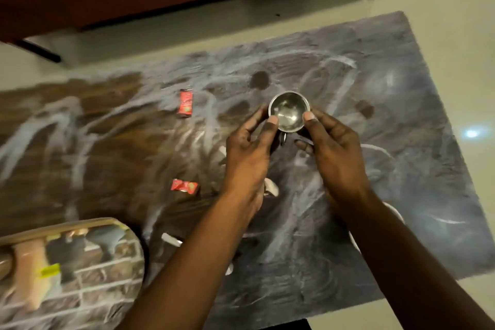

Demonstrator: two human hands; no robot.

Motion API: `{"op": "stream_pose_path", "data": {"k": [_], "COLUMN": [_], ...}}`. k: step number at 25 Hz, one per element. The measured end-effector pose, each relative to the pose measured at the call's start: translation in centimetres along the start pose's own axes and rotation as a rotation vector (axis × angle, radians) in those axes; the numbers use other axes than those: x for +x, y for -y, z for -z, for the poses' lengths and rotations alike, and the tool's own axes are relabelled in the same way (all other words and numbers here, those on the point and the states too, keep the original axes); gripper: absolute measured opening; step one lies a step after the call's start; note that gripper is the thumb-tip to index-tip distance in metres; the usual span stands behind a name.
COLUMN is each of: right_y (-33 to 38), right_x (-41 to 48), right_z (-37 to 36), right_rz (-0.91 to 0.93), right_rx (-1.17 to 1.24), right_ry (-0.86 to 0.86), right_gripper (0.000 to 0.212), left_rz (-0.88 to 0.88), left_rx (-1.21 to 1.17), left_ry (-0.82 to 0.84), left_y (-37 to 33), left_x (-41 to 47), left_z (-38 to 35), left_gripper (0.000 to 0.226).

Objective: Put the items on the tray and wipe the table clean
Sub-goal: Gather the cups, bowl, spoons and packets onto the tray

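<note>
Both hands pinched the steel cup (289,112) by its rim, left hand (249,153) with a thumb on the near-left lip and right hand (334,153) with a thumb on the near-right lip, each grip narrow and closed on the metal, toward the far-right part of the worktop (401,120). The cup stood mouth-up, its axis upright, a small handle apparently facing the near edge. Little seemed done: the tray (80,225) at the near-left corner held no cleared items that I could make out, two red wrappers (185,102) and pale scraps (171,239) lay loose, and white smears covered the surface.
</note>
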State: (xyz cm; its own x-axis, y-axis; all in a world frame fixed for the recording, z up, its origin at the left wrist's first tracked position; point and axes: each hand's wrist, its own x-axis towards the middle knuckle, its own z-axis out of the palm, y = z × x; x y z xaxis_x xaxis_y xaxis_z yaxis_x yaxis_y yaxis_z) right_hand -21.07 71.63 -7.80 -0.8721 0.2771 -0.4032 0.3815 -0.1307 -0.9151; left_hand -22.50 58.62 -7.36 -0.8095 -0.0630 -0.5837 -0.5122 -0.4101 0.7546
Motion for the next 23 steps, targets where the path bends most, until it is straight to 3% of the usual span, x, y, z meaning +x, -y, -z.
{"op": "stream_pose_path", "data": {"k": [6, 12, 16, 23], "right_y": [-5.1, -12.0, -15.3, -16.7], "right_x": [-11.4, -23.2, -26.9, -26.6], "right_z": [-16.8, -31.2, -35.5, -37.8], "right_rz": [-0.046, -0.09, -0.177, -0.175], "right_rx": [-0.002, -0.097, -0.152, -0.291], "right_ry": [0.302, 0.419, 0.38, 0.3], "right_gripper": [0.031, 0.024, 0.031, 0.03], "left_rz": [-0.046, -0.073, -0.01, 0.014], "left_rx": [-0.181, -0.245, -0.3, -0.436], "left_ry": [-0.32, -0.562, -0.599, -0.591], "left_y": [-4.1, -4.1, -2.8, -0.9], "left_x": [-8.4, -15.6, -15.8, -13.8], "left_z": [20.2, 38.6, 44.8, 46.5], "left_gripper": [0.04, 0.035, 0.037, 0.035]}}
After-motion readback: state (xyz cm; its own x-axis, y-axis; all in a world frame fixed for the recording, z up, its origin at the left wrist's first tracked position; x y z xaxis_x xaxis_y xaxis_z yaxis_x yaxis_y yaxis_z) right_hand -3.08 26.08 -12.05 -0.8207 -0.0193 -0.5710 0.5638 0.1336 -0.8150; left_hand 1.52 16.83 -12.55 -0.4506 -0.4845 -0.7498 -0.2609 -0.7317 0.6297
